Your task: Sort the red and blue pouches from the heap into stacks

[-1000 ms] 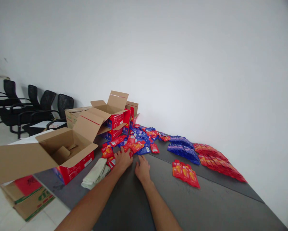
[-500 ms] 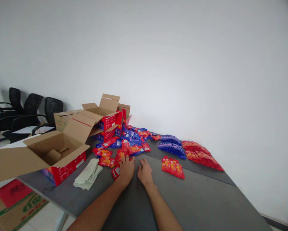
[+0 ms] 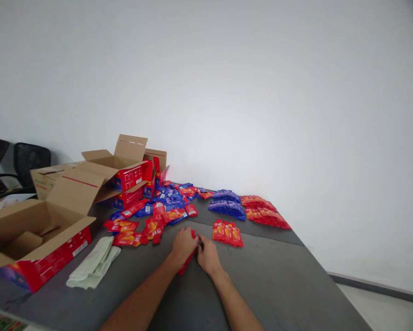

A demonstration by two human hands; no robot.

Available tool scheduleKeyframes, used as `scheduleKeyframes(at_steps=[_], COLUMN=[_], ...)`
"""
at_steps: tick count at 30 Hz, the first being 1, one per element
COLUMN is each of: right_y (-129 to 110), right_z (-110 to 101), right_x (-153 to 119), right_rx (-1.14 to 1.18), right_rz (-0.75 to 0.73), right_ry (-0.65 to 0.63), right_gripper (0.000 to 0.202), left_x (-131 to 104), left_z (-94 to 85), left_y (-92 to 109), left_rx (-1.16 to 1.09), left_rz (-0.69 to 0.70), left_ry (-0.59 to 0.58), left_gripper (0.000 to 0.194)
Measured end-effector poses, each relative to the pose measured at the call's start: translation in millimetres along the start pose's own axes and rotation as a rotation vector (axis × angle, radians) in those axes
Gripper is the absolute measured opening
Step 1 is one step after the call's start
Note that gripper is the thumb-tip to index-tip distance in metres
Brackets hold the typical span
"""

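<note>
My left hand (image 3: 184, 245) is closed around a red sachet (image 3: 187, 265) just above the dark table (image 3: 278, 285). The sachet is mostly covered by the hand; its lower end and a bit of its top edge show. Close on its right is my right hand (image 3: 208, 255), its thumb and forefinger apart and the fingertips at the sachet's edge. To the right of the hands lies a short overlapping row of red sachets (image 3: 227, 233) with an orange print. Beyond the left hand spreads a loose pile of red and blue sachets (image 3: 168, 214).
Overlapping rows of blue sachets (image 3: 227, 209) and red sachets (image 3: 264, 215) lie at the back right. An open carton (image 3: 58, 253) and a folded pale cloth (image 3: 94, 264) are on the left. More open cartons (image 3: 130, 178) stand behind, against the white wall (image 3: 227, 92).
My left hand has picked up a red sachet from the pile's near edge and brought it beside my right hand. The view has turned to the right.
</note>
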State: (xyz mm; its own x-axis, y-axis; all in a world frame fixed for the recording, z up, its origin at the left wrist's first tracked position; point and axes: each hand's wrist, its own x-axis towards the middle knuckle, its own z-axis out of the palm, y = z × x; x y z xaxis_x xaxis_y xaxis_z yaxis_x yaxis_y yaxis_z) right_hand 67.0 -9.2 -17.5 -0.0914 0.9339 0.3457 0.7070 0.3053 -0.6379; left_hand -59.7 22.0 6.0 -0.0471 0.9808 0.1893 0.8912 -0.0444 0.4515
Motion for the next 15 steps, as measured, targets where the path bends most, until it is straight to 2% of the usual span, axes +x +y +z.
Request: scheduleKeyframes(at_steps=[3, 6, 11, 15], right_y=[2.8, 1.8, -2.9, -0.9], right_z=[-8.8, -14.8, -17.7, -15.8], right_x=[-4.7, -6.9, -6.9, -5.7], right_rx=[0.043, 0.096, 0.031, 0.0], right_rz=[0.021, -0.024, -0.039, -0.021], right_ry=[0.031, 0.02, -0.003, 0.022], right_gripper=[0.052, 0.052, 0.039, 0.039], left_x=[4.6, 12.7, 28.0, 29.3], left_z=[3.2, 5.0, 9.0, 3.9], left_y=[9.1, 10.9, -0.3, -7.6], left_rx=[-0.091, -0.237, -0.608, -0.719], left_rz=[0.003, -0.006, 0.013, 0.059], left_ry=[-0.026, -0.037, -0.123, -0.123], left_gripper=[0.031, 0.026, 0.026, 0.03])
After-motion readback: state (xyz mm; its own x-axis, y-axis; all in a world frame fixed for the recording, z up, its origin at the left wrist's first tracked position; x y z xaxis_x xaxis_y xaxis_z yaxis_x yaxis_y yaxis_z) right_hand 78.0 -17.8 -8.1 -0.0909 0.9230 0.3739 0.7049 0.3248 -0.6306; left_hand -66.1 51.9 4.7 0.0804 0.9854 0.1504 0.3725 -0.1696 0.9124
